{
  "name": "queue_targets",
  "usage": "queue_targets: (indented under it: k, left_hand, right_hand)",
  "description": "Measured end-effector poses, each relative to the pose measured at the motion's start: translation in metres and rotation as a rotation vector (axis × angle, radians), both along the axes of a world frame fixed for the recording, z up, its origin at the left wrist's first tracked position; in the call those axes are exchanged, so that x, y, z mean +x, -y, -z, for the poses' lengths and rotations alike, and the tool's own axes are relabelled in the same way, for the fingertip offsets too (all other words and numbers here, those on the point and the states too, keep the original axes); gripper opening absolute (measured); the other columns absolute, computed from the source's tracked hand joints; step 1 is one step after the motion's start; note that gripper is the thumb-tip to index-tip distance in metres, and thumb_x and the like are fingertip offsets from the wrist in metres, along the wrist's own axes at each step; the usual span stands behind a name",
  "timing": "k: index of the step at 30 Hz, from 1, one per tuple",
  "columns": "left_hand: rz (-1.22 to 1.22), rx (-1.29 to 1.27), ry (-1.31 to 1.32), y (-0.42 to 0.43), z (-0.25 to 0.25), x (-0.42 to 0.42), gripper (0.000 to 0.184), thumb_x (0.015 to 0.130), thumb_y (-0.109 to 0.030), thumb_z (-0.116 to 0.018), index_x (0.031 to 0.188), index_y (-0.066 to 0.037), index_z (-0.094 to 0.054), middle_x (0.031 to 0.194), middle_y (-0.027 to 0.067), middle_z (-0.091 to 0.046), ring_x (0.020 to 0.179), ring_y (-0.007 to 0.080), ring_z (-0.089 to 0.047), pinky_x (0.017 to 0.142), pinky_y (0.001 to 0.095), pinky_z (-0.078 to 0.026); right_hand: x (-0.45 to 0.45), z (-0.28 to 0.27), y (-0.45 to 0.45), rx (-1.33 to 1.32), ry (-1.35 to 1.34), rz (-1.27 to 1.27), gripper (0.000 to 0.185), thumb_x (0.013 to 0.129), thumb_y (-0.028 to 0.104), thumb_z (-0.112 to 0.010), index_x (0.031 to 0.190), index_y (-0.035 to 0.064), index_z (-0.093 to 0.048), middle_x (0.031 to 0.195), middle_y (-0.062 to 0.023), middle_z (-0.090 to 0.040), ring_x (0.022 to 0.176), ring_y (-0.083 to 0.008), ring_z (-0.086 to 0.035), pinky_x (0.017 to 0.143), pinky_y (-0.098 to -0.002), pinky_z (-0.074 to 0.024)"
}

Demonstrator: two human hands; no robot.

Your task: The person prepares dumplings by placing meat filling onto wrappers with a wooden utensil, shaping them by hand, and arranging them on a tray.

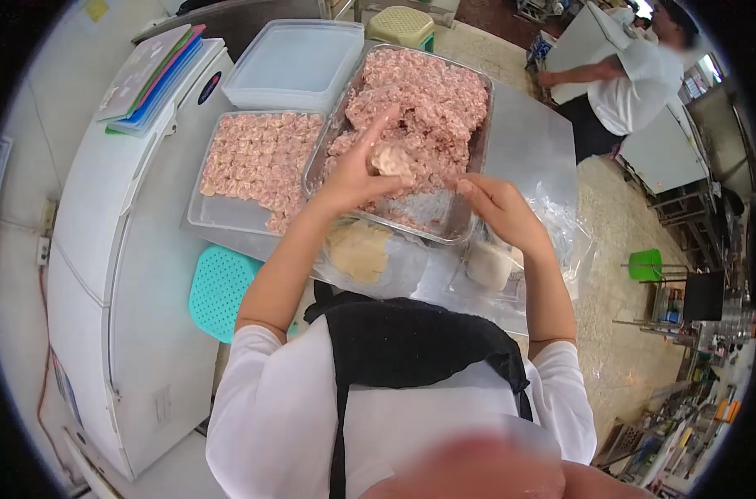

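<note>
Over the near part of a metal tray (458,235) heaped with pink minced filling (428,83), my left hand (357,176) cups a small lump of filling (392,160), its fingers pointing up. My right hand (501,208) is at the tray's right edge, fingers pinched together on something too small to make out. Left of the metal tray, a clear plastic tray (228,214) holds rows of small filled dumplings (257,158). A stack of round pale wrappers (357,252) lies on the table just below my left hand.
Beside my right forearm sit a white lump in plastic (488,262) and a crumpled clear bag (556,229). Plastic containers (290,62) stand behind the dumplings. A turquoise stool (221,291) and white freezer (145,274) are at left. Another person (631,83) stands at the upper right.
</note>
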State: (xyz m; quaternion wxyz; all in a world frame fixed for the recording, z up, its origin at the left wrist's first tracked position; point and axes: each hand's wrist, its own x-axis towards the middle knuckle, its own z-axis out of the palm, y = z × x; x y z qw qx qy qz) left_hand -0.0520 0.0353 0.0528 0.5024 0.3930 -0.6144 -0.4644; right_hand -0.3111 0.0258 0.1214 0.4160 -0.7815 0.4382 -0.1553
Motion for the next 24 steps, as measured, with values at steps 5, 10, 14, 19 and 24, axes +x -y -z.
queue_targets:
  k: [5, 10, 14, 19, 24]
  left_hand:
    - [0.213, -0.109, 0.391, 0.011, -0.018, -0.007, 0.054, 0.071, -0.016, -0.076, 0.122, -0.006, -0.060, 0.118, 0.0126, -0.063, 0.112, 0.0240, -0.059, 0.097, 0.0342, -0.044]
    - [0.172, -0.033, 0.553, 0.019, -0.009, -0.009, 0.038, 0.070, -0.023, -0.075, 0.103, -0.005, -0.068, 0.096, 0.0126, -0.069, 0.090, 0.0244, -0.066, 0.084, 0.0348, -0.050]
    - [-0.147, 0.155, 0.552, 0.024, 0.021, -0.005, 0.044, 0.069, -0.029, -0.078, 0.103, -0.004, -0.067, 0.099, 0.0133, -0.069, 0.091, 0.0247, -0.065, 0.085, 0.0328, -0.049]
    - [-0.173, 0.257, 0.534, 0.025, 0.059, 0.006, 0.052, 0.070, -0.032, -0.079, 0.113, -0.005, -0.064, 0.109, 0.0143, -0.066, 0.099, 0.0245, -0.064, 0.089, 0.0333, -0.048]
    - [-0.024, 0.396, 0.123, -0.001, 0.017, 0.012, 0.049, 0.072, -0.022, -0.080, 0.113, -0.005, -0.060, 0.104, 0.0057, -0.067, 0.090, 0.0151, -0.062, 0.082, 0.0317, -0.049]
  right_hand:
    - [-0.001, 0.015, -0.002, -0.327, 0.098, -0.213, 0.032, 0.095, 0.025, -0.055, 0.111, -0.0014, -0.063, 0.092, -0.0223, -0.065, 0.086, -0.0398, -0.062, 0.076, -0.0411, -0.0490]
    - [-0.011, 0.058, 0.037, -0.375, 0.053, -0.263, 0.028, 0.094, 0.024, -0.057, 0.111, 0.0038, -0.065, 0.093, -0.0188, -0.065, 0.085, -0.0377, -0.062, 0.076, -0.0423, -0.0501]
    - [-0.004, 0.051, 0.032, -0.564, -0.112, -0.120, 0.026, 0.092, 0.021, -0.059, 0.114, 0.0085, -0.064, 0.092, -0.0148, -0.064, 0.085, -0.0347, -0.064, 0.074, -0.0429, -0.0513]
    - [0.008, 0.114, 0.046, -0.620, -0.249, -0.155, 0.030, 0.091, 0.025, -0.057, 0.119, 0.0136, -0.059, 0.089, -0.0142, -0.064, 0.082, -0.0338, -0.065, 0.068, -0.0455, -0.0519]
    - [-0.028, 0.091, 0.056, -0.521, -0.324, -0.057, 0.031, 0.093, 0.030, -0.054, 0.116, 0.0110, -0.064, 0.094, -0.0196, -0.068, 0.088, -0.0340, -0.066, 0.071, -0.0424, -0.0519]
